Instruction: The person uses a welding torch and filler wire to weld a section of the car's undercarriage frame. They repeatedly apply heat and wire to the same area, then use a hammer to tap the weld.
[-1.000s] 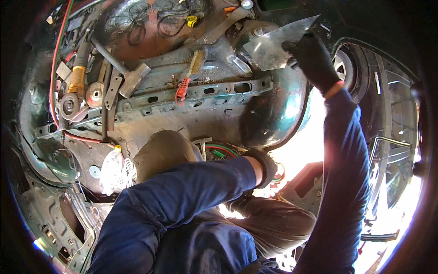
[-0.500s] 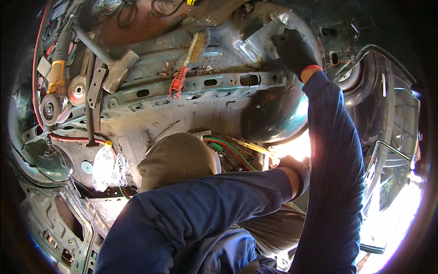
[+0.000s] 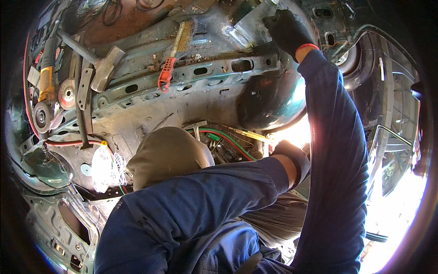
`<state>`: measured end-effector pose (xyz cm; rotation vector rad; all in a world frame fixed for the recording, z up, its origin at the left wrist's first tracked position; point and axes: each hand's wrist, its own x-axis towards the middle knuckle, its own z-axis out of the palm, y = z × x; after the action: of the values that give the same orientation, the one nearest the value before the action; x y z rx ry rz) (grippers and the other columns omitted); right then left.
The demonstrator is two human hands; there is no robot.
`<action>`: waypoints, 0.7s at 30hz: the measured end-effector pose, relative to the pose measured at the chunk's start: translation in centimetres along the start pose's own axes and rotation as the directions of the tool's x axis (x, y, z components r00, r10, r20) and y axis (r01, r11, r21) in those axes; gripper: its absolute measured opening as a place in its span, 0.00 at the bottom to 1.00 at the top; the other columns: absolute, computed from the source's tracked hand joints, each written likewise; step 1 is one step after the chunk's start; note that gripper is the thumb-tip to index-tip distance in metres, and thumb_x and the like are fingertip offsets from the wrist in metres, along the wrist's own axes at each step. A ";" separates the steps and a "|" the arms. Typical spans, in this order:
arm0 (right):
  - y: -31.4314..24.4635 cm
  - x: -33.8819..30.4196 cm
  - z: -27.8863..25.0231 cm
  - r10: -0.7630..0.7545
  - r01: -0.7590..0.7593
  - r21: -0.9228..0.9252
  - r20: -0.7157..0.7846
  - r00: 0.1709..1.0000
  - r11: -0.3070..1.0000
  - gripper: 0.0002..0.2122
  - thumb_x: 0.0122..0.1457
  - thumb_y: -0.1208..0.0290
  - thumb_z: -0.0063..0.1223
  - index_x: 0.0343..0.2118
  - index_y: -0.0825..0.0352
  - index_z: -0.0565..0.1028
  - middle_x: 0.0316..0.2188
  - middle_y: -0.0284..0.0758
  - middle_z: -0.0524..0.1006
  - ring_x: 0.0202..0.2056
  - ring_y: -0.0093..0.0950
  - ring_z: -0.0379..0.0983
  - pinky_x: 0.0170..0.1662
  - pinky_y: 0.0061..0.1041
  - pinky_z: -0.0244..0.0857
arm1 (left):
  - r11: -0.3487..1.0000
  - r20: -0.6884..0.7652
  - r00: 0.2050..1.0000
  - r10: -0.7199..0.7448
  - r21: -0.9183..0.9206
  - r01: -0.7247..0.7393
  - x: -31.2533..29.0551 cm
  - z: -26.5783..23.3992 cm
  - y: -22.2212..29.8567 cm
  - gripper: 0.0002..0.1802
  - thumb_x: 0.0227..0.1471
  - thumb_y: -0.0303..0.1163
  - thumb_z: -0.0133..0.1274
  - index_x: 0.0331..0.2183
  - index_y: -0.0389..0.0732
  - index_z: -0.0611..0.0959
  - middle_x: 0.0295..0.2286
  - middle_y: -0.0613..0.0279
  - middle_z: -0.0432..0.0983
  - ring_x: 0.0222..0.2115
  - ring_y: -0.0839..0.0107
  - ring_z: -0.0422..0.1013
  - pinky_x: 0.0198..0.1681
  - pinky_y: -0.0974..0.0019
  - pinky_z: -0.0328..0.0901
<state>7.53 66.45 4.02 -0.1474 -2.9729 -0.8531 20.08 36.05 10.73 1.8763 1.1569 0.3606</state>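
Note:
My right hand (image 3: 292, 32), in a dark glove, reaches up to a bare grey sheet-metal piece (image 3: 256, 27) on the far panel. Its curled fingers touch the edge of the metal. Whatever they grip is too dark to make out. Closer to me, my gloved left hand (image 3: 295, 160) is bent at the wrist beside my right sleeve. Bright glare and the sleeve hide its fingers. A yellow-handled tool (image 3: 251, 134) lies just left of it. Further left, a wire brush with a red handle (image 3: 167, 73) rests on the panel's ledge.
A hammer (image 3: 107, 68) and an angle grinder (image 3: 44, 98) lie at the left with other tools. Red and green hoses (image 3: 232, 147) run behind my knee (image 3: 169, 153). A clear plastic bottle with a yellow cap (image 3: 101, 169) stands left. Perforated body metal (image 3: 200, 71) crosses the middle.
The view has shifted, so the car body and tools sit higher and further left in the picture. My right hand stays at the sheet-metal piece, its fingers still curled. My left hand has barely moved.

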 end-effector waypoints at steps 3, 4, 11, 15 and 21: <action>-0.3 0.2 0.0 0.011 -0.011 -0.028 -0.003 1.000 1.000 0.13 0.66 0.69 0.54 0.51 0.56 0.82 0.31 0.39 0.82 0.36 0.39 0.83 0.37 0.41 0.79 | 1.000 -0.049 0.999 -0.005 0.003 0.005 -0.3 0.4 -0.1 0.17 0.58 0.33 0.61 0.50 0.49 0.91 0.47 0.57 0.87 0.47 0.58 0.83 0.45 0.51 0.73; -0.4 0.3 -0.2 0.017 -0.017 -0.032 0.003 1.000 0.999 0.13 0.66 0.69 0.54 0.51 0.56 0.82 0.31 0.39 0.82 0.36 0.39 0.83 0.37 0.40 0.79 | 1.000 -0.054 0.999 -0.006 0.006 0.006 -0.4 0.4 0.0 0.17 0.59 0.33 0.61 0.50 0.49 0.91 0.47 0.57 0.87 0.47 0.58 0.83 0.45 0.51 0.73; 0.6 -1.6 -3.6 -0.138 0.134 -0.049 -0.077 0.987 0.990 0.14 0.61 0.70 0.58 0.50 0.57 0.82 0.31 0.38 0.81 0.35 0.38 0.82 0.37 0.39 0.78 | 0.998 -0.017 0.998 0.064 0.006 -0.064 -0.5 -0.1 1.0 0.22 0.60 0.33 0.60 0.56 0.50 0.86 0.53 0.61 0.83 0.50 0.61 0.82 0.47 0.52 0.73; -4.2 2.6 -17.7 0.419 -0.438 0.825 0.278 0.864 0.357 0.17 0.69 0.57 0.57 0.38 0.70 0.82 0.32 0.43 0.84 0.36 0.32 0.80 0.40 0.40 0.71 | 0.998 -0.008 0.998 -0.066 0.008 0.066 -2.5 -2.6 1.2 0.25 0.61 0.31 0.60 0.60 0.52 0.81 0.57 0.63 0.80 0.52 0.61 0.81 0.48 0.54 0.74; -1.4 1.4 -13.7 0.020 -0.024 0.137 0.027 0.999 0.990 0.14 0.63 0.57 0.67 0.40 0.63 0.83 0.33 0.41 0.85 0.37 0.38 0.82 0.41 0.43 0.73 | 0.996 -0.039 0.996 -0.078 -0.056 0.076 -1.6 -2.3 1.1 0.27 0.58 0.31 0.64 0.59 0.52 0.82 0.57 0.66 0.80 0.51 0.63 0.81 0.47 0.55 0.75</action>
<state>6.19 58.07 15.02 -0.1865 -3.0347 -0.6463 18.43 35.77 13.23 1.7794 1.2311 0.3848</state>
